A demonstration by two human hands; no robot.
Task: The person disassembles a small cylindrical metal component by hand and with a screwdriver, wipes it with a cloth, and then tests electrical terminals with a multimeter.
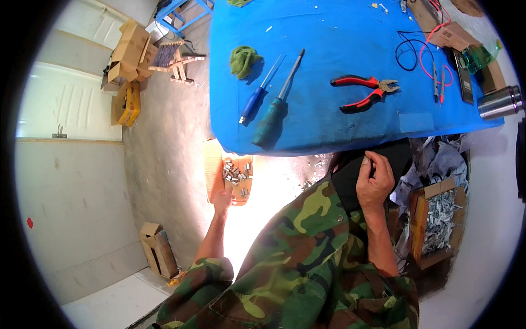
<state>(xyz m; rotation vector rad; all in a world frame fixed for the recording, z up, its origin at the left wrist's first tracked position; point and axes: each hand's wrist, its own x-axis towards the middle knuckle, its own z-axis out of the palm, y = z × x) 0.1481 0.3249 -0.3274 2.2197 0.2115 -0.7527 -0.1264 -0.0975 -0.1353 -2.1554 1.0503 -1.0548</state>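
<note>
My left hand [223, 199] reaches down at the edge of a cardboard box [212, 164] on the floor, left of the table. Small silvery metal pieces [234, 173] lie in a heap in that box, just past the hand. Glare washes out its fingers, so their hold is unclear. Over my dark-clothed thigh is my right hand [376, 178], its fingers curled in and its thumb against them; whatever they enclose, if anything, is hidden. On the table beyond lie red-and-black pliers [368, 93], a teal-handled screwdriver [272, 118] and a slimmer blue-handled screwdriver [254, 104].
The blue-covered table [318, 129] spans the front. A green cloth [244, 61], probe leads [421, 49] and a metal cylinder [499, 102] rest on it. At right stands a box of metallic scraps [441, 219]. Cartons [129, 49] and a small wooden stool [178, 63] stand far left.
</note>
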